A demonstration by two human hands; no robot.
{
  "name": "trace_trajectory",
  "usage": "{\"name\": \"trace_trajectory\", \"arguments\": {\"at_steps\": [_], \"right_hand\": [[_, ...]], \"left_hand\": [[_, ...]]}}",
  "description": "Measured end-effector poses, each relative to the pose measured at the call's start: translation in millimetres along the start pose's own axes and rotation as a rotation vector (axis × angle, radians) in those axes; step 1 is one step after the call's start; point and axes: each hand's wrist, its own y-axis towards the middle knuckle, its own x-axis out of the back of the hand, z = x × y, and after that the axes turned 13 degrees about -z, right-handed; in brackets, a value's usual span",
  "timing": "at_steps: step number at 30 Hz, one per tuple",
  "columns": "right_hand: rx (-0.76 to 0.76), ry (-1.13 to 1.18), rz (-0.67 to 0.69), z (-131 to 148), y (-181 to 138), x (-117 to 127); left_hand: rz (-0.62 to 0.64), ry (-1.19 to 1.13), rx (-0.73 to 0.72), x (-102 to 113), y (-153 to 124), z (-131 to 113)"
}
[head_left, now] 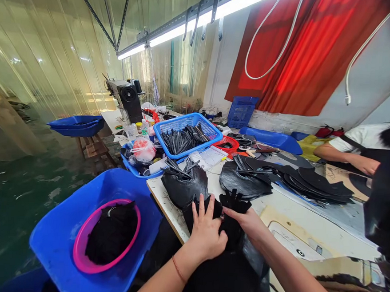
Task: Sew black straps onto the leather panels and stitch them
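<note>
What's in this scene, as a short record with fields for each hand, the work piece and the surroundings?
Left hand: flat, fingers spread, on the black piece at the table edge
Right hand: touching the same piece from the right; grip unclear
Piece: strips sticking up at its top
Left of table: blue tub holding a pink bowl of black material
Behind: black stacks, blue basket, sewing machine
Other person: arm on the table, far right

Thin red cord bracelet [179, 270] behind L hand [206, 235] (both forearms bare).
</note>
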Motion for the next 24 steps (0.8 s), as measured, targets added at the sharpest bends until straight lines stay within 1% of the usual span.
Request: {"name": "trace_trajectory", "arguments": {"at_steps": [5, 6, 8, 10, 12, 14, 16, 20, 24], "right_hand": [[0.038, -0.019, -0.001, 5.5, -0.4, 0.1], [0.043, -0.023, 0.003, 6.7, -0.5, -0.2], [0.050, -0.030, 0.020, 8.3, -0.2, -1.1], [0.051, -0.035, 0.043, 8.7, 1.1, -2.2], [0.046, -0.041, 0.065, 8.2, 3.1, -3.3], [0.038, -0.049, 0.082, 7.5, 5.2, -3.7], [0.034, -0.050, 0.099, 7.1, 6.4, -3.0], [0.009, -0.058, 0.119, 4.1, 5.5, 2.6], [0.004, -0.105, 0.087, -6.8, 5.4, 11.7]], "left_hand": [[0.140, -0.063, 0.071, -8.1, 14.5, 7.4], [0.150, -0.061, 0.099, -8.7, 19.1, 7.2], [0.124, -0.073, 0.185, -9.1, 28.9, 5.3], [0.074, -0.175, 0.262, -9.4, 38.3, 2.4], [0.060, -0.332, 0.285, -11.0, 45.9, 0.0], [0.077, -0.470, 0.290, -14.8, 50.5, -0.9], [0.092, -0.572, 0.312, -20.3, 52.2, -0.2], [0.074, -0.848, 0.456, -29.5, 49.9, 4.7], [0.068, -0.926, 0.560, -31.1, 46.9, 10.0]]}}
